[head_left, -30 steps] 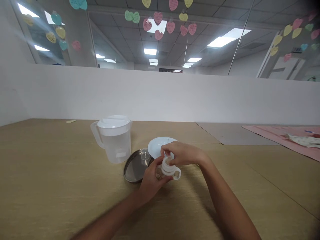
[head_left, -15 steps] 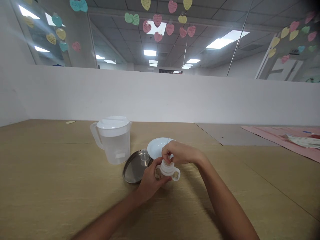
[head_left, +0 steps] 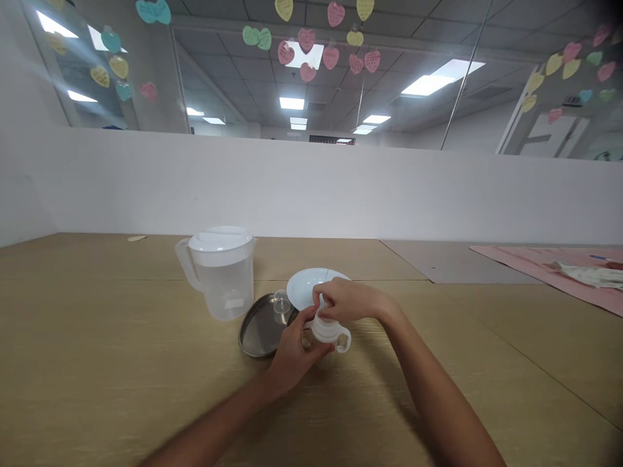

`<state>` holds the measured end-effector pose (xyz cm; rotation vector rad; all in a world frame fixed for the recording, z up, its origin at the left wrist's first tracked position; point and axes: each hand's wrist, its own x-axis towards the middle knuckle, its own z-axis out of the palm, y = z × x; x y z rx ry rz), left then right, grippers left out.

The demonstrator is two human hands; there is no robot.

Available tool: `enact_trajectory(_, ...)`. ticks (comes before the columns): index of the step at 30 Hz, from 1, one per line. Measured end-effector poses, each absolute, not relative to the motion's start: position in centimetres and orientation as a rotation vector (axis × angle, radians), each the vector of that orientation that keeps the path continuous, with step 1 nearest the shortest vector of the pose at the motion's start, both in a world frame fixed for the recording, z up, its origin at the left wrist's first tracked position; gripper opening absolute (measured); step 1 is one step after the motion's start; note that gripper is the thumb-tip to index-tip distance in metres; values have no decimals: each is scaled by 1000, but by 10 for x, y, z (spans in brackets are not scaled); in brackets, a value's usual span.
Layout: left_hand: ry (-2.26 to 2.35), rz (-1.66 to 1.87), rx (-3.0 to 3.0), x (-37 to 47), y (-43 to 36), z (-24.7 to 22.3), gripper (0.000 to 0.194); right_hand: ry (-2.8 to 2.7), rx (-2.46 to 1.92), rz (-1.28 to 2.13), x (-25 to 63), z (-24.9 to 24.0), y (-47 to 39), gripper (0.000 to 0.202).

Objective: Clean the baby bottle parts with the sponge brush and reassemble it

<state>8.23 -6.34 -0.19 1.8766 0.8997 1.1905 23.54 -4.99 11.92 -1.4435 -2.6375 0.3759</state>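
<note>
A baby bottle (head_left: 325, 331) with a white collar and side handles stands near the middle of the table. Wrapped round its left side is my left hand (head_left: 291, 357), with the thumb across the front. My right hand (head_left: 353, 299) is over the bottle from the right, its fingers closed in a pinch at the top. The fingers hide the very tip of the bottle. Just behind sits a white bowl or plate (head_left: 304, 288), partly covered by my right hand. A round metal tray (head_left: 257, 331) lies to the left, holding a small clear cup-shaped cap (head_left: 281, 302).
A translucent lidded pitcher (head_left: 226, 282) stands behind the tray on the left. On the wooden table (head_left: 121, 363), a flat pale piece (head_left: 137, 238) lies far left. At far right is a pink cloth (head_left: 525, 263) with a white cloth (head_left: 591, 274) on it.
My right hand has shifted slightly, its fingers bending differently over the bottle top. My left hand keeps its hold, and the bottle stays in place.
</note>
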Motion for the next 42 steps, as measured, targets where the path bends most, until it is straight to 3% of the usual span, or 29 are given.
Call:
enact_trajectory(15,1066,1323,1836,97,-66,-12,55,-2739,-1641,93,215,120,-55,21)
enact_trajectory(21,974,1177,1978,84,-60,-4,66,-2591,-1707,641,226,119,-51,19)
enact_trajectory(23,928,1160,2010,71,-52,1,61,-2548,-1696,740,230,117,-47,17)
enact_trajectory(26,1034,1279,2044,51,-30,3,39,-2530,-1663,806,233,116,-45,19)
enact_trajectory(28,1186,1290,2244,39,-13,-2,35,-2522,-1645,850,234,117,-46,25)
enact_trajectory(33,1351,1025,2775,24,9,-16,34,-2526,-1569,872,239,120,-48,42)
enact_trajectory(37,1505,1011,2734,22,5,-11,29,-2503,-1548,828,243,121,-47,40)
enact_trajectory(42,1685,961,2486,20,2,-1,42,-2457,-1598,843,244,123,-48,35)
